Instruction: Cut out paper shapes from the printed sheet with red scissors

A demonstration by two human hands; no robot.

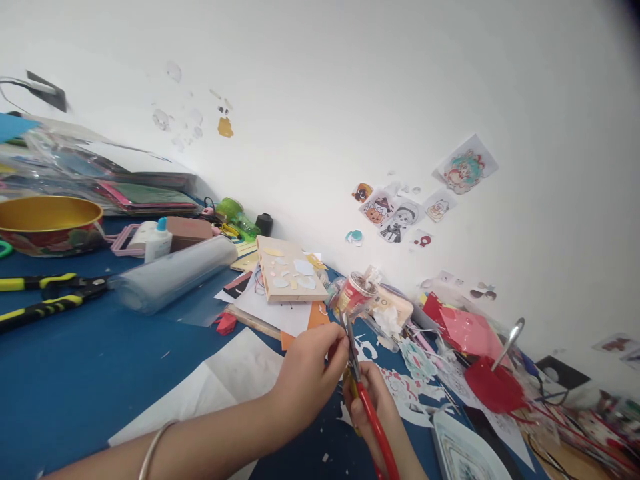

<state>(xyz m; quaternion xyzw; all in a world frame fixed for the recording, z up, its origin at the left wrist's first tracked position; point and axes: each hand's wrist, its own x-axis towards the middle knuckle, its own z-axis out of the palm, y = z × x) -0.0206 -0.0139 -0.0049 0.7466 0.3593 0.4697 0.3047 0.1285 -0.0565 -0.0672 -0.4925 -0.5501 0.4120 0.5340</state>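
My right hand (381, 412) is closed around the red-handled scissors (371, 415), whose metal blades point away from me and stand slightly apart. A strip of yellow shows by the right fingers; I cannot tell whether it belongs to the handle. My left hand (313, 363) is pinched close beside the blades, and whatever lies between its fingertips is hidden or too small to make out. Just beyond the blade tips stands a red paper cup (354, 293). Below the hands, small paper scraps (326, 458) lie on the blue table surface (165, 373).
White paper sheets (200, 393) lie under my left forearm. A wooden board (290, 273) with paper pieces sits behind. Leftward are a plastic roll (175, 273), glue bottle (159, 241), yellow-black pliers (55, 300) and gold bowl (50, 223). Cut-out paper (407, 393) and clutter crowd the right.
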